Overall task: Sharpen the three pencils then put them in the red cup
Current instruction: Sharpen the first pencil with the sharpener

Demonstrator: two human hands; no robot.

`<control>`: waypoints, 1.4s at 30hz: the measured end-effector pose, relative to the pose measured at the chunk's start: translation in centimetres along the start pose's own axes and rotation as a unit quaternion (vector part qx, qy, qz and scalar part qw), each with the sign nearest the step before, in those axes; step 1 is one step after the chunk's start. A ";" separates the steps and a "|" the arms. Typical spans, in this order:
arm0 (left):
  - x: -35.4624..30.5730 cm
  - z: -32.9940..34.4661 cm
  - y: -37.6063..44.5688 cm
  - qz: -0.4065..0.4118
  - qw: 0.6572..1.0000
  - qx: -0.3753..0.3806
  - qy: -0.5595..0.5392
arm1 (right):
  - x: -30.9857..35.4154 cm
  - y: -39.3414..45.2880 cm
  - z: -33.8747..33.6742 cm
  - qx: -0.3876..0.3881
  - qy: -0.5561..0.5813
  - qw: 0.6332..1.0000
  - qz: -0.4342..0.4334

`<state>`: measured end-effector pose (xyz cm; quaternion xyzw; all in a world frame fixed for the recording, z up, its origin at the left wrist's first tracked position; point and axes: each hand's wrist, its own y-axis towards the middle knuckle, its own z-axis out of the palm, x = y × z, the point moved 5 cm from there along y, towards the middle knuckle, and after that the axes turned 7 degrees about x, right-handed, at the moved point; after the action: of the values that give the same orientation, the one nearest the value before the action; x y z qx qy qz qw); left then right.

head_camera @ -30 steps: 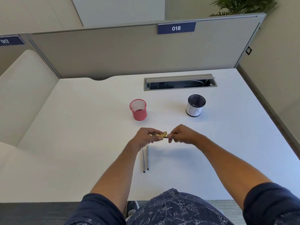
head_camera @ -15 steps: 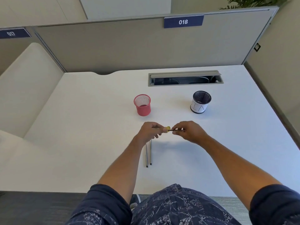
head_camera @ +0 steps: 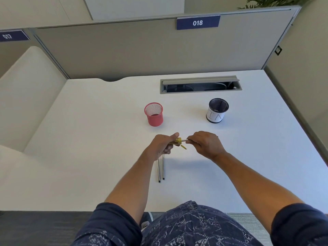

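My left hand (head_camera: 162, 145) grips a small yellow sharpener (head_camera: 178, 141) above the middle of the white desk (head_camera: 92, 139). My right hand (head_camera: 204, 143) pinches a pencil (head_camera: 185, 139) whose tip sits inside the sharpener; most of that pencil is hidden by my fingers. A yellowish curl of shaving (head_camera: 183, 147) hangs below the sharpener. Two more pencils (head_camera: 160, 170) lie side by side on the desk under my left wrist, pointing toward me. The red mesh cup (head_camera: 154, 114) stands upright beyond my left hand.
A black mesh cup with a white paper label (head_camera: 216, 110) stands to the back right. A grey cable slot (head_camera: 200, 84) is cut into the desk behind the cups. A grey partition (head_camera: 142, 50) closes the far edge.
My hands have stayed together at the sharpener while the pencil turned. A curl of shaving now hangs from the sharpener. The camera has shifted slightly.
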<state>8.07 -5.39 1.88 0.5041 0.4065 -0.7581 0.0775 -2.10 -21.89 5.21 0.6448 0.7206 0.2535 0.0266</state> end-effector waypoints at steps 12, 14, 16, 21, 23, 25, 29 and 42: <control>-0.4 -0.6 -0.1 0.050 0.991 0.019 0.124 | -1.4 -0.2 1.7 0.238 0.212 0.915 0.246; -0.5 -0.3 -0.1 0.067 0.988 0.022 0.140 | -1.4 -0.3 1.7 0.274 0.276 0.881 0.270; -0.6 0.0 0.0 0.081 0.982 0.023 0.171 | -1.3 -0.6 1.7 0.317 0.343 0.836 0.287; -0.5 0.5 0.2 0.090 0.979 0.025 0.182 | -1.6 -1.5 2.1 0.363 0.424 0.762 0.328; -0.4 0.4 0.2 0.092 0.980 0.018 0.176 | -1.9 -1.6 1.9 0.361 0.417 0.770 0.321; -0.3 0.2 0.2 0.094 0.982 0.004 0.166 | -2.4 -1.7 1.7 0.350 0.419 0.774 0.321; -0.1 -0.8 0.0 0.102 0.987 -0.035 0.116 | -4.5 -2.3 1.0 0.285 0.386 0.801 0.359; 0.5 -2.5 -0.2 0.111 0.987 -0.097 0.066 | -10.3 -8.0 1.3 0.093 0.165 0.793 0.580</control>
<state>9.47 -3.41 1.22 0.5851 0.4241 -0.6666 0.1829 -7.23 -31.47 -2.09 0.8895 0.2254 0.2553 -0.3046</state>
